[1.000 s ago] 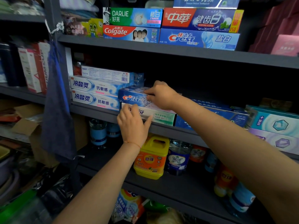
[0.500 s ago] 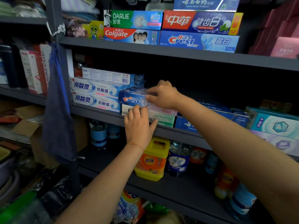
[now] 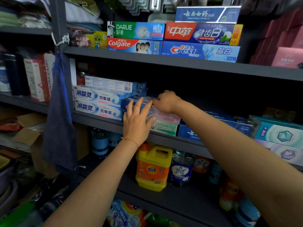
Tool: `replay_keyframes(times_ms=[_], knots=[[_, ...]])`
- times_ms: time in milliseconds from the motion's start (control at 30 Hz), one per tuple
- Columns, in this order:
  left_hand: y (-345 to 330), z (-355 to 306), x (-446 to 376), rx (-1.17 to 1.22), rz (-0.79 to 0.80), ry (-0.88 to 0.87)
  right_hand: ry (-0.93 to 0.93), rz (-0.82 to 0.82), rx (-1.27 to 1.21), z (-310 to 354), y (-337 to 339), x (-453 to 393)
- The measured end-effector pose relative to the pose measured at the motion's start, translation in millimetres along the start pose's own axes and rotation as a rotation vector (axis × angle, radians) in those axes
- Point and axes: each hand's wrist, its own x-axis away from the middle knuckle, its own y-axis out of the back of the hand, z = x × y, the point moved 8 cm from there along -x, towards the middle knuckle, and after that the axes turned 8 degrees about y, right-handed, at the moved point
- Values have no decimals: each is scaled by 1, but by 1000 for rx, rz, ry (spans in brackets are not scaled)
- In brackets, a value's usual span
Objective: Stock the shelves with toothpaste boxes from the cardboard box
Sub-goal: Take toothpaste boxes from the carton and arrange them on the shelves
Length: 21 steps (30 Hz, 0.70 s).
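A blue Crest toothpaste box (image 3: pixel 127 103) lies on a white-and-green toothpaste box (image 3: pixel 165 127) on the middle shelf (image 3: pixel 98 122). My right hand (image 3: pixel 167 101) sits on top of the Crest box with its fingers curled over the box's top edge. With straight fingers, my left hand (image 3: pixel 137 119) presses flat against the front faces of both boxes. To the left, two white-and-blue toothpaste boxes (image 3: pixel 98 103) are stacked under a third box. The top shelf holds Darlie, Colgate and Crest boxes (image 3: pixel 200 51).
A dark blue box (image 3: pixel 188 133) and teal and lilac boxes (image 3: pixel 278 135) fill the middle shelf to the right. A yellow detergent jug (image 3: pixel 153 169) and bottles stand on the shelf below. A blue cloth (image 3: pixel 59 122) hangs from the post, with an open cardboard box (image 3: pixel 27 128) behind it.
My left hand has risen from the lower box's front up onto the Crest box's front, fingers spreading. My right hand has stayed on top of the Crest box.
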Motion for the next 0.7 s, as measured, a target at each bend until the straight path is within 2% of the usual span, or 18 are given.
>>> replay_keyframes(times_ms=[200, 467, 600, 700], knots=[[6, 0, -4, -13, -64, -26, 21, -69, -27, 3, 1, -4], [12, -5, -3, -55, -155, -87, 43, -50, -151, 3, -2, -6], [14, -6, -4, -71, -162, -105, 22, -73, -7, 3, 4, -1], [16, -8, -4, -86, -151, -111, -18, -61, -65, -6, 6, -5]])
